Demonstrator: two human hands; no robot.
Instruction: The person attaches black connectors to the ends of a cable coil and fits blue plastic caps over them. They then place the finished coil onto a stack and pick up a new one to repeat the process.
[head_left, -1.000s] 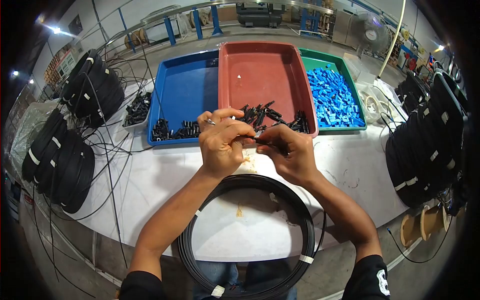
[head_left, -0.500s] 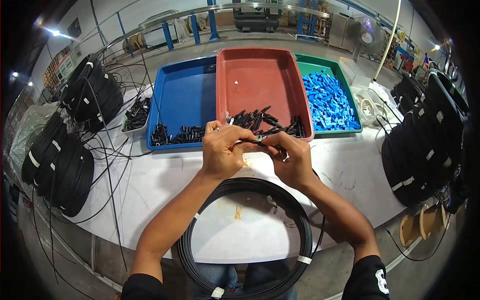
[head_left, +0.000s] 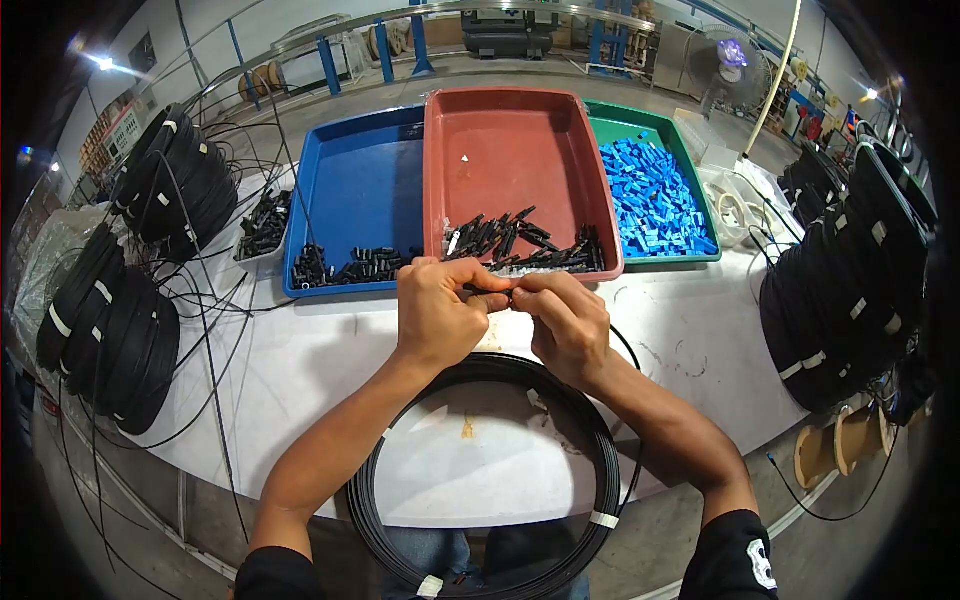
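My left hand (head_left: 440, 308) and my right hand (head_left: 567, 322) meet above the near edge of the red tray, fingertips pinched together. Between them is a slim black piece (head_left: 507, 292), mostly covered by the fingers. A black cable (head_left: 628, 345) runs out from behind my right hand and curves down to the coil of black cable (head_left: 607, 455), which lies below my hands and overhangs the table's near edge. White tape bands the coil. Just beyond my fingers, the red tray (head_left: 520, 140) holds slender black parts (head_left: 500, 237).
Left of the red tray, a blue tray (head_left: 360, 190) holds short black pieces; right of it, a green tray (head_left: 715, 240) holds small blue connectors (head_left: 655, 200). A small bin (head_left: 264, 225) of black parts stands far left. Stacked cable coils (head_left: 105, 330) (head_left: 845, 310) flank the white table (head_left: 690, 370).
My hands have drawn closer together, so less of the slim black piece shows between them. My right hand has turned slightly and moved left. The whole view has shifted a little.
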